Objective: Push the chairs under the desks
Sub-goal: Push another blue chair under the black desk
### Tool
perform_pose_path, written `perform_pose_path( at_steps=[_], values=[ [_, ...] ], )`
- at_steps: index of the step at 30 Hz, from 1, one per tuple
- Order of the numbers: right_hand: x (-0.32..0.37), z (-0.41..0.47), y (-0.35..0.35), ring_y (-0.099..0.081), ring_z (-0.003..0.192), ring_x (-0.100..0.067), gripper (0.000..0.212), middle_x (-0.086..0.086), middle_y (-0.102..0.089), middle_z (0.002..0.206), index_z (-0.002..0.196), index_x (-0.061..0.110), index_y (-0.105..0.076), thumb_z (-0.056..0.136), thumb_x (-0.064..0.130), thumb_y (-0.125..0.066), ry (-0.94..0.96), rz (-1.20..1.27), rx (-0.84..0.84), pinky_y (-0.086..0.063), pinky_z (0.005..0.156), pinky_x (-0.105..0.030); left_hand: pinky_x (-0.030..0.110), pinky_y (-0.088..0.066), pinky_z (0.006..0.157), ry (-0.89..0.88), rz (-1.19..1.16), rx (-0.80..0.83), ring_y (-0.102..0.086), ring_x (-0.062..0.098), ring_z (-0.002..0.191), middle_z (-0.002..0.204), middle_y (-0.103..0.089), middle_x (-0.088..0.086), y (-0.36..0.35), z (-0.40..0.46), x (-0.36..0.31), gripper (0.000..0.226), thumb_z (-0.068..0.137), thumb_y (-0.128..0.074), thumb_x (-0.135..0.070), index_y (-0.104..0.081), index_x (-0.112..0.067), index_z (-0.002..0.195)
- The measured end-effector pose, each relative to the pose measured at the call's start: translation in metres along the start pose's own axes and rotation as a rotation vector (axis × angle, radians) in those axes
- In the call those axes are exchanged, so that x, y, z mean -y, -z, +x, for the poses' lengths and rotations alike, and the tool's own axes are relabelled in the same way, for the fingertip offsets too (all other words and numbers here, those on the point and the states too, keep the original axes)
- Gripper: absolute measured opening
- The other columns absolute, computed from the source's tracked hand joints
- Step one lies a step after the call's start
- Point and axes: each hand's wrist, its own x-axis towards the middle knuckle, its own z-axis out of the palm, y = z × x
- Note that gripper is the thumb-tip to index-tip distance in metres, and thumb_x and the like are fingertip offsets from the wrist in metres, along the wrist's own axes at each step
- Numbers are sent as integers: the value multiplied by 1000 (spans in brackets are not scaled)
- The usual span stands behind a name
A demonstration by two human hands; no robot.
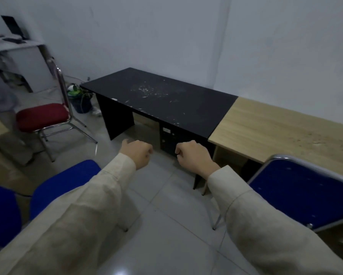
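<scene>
Chairs stood on three sides of the person's outstretched arms, none of them yet under a desk. Both the left hand [138,153] and the right hand [192,155] were curled into loose fists, gripping nothing, held side by side above the tiled floor [166,225]. Ahead of the hands stood the black desk [166,100], its kneehole open; the wooden desk [275,130] adjoined it beyond the right hand. Just outside the right forearm stood a blue chair [297,193] with a chrome frame, close to the wooden desk. Below the left forearm sat a second blue seat [67,183], partly hidden by the sleeve. Well to the left of the left hand, the red chair [41,116] stood apart from the black desk. These tubular chairs were judged light and rigid, likely to slide readily on smooth tile; the top rail of the backrest appeared the best place to grip.
</scene>
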Motion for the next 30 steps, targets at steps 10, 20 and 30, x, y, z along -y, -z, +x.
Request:
perform_pose_path(
  at_steps=[10,20,30],
  values=[
    [210,56,-90,-58,108,-38,29,-21,-63,116,115,7,-61,90,7,-47,143,67,129,-49,84,-39,47,-30,110,297,10,139,-51,24,124,135,-54,0,-46,-58,228,38,97,-42,-30,-52,-27,133],
    [361,85,-167,-66,94,-33,23,-15,-70,105,108,3,-62,88,3,-50,339,23,200,-50,69,-35,60,-21,115,849,-51,96,-18,32,144,153,-24,12,-91,-141,425,56,92,-54,-32,-36,-20,143],
    [433,103,-201,-64,91,-34,21,-17,-68,102,108,2,-60,90,4,-49,465,15,289,-43,61,-32,57,-36,108,1309,-737,-95,-35,48,132,150,-22,26,-119,-174,509,78,93,-56,-14,-8,-18,154]
  ],
)
